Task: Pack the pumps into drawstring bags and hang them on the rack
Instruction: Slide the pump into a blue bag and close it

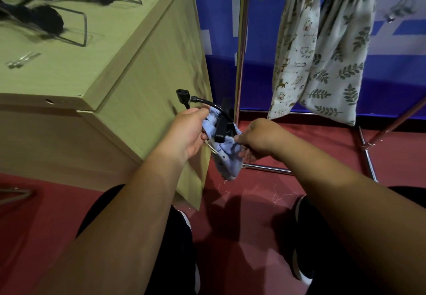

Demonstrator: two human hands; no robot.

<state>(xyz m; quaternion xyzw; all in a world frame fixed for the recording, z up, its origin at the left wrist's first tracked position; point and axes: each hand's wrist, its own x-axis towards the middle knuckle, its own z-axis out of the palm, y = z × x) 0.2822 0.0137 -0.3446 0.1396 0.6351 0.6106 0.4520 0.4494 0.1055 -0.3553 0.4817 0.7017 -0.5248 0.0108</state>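
Over the red floor (260, 204), the bag (227, 157) is pinched by the left hand (186, 133) and right hand (259, 138); the protruding pump (220, 127) is best seated before cinching.

Black plastic pump (220, 125), lower body hidden inside the pale blue drawstring cloth bag (227, 160). Cat-print cloth bag (296, 48) and leaf-print cloth bag (340, 64): tops cut off by the upper edge. Dark items (49, 19) on the light wooden desk (69, 75): blurred and cropped.

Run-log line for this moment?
stage: bagging | left hand: grips blue bag at mouth | right hand: grips opposite rim | pump: partly inside, hose sticking out | rack: cat-print bag, leaf-print bag hanging
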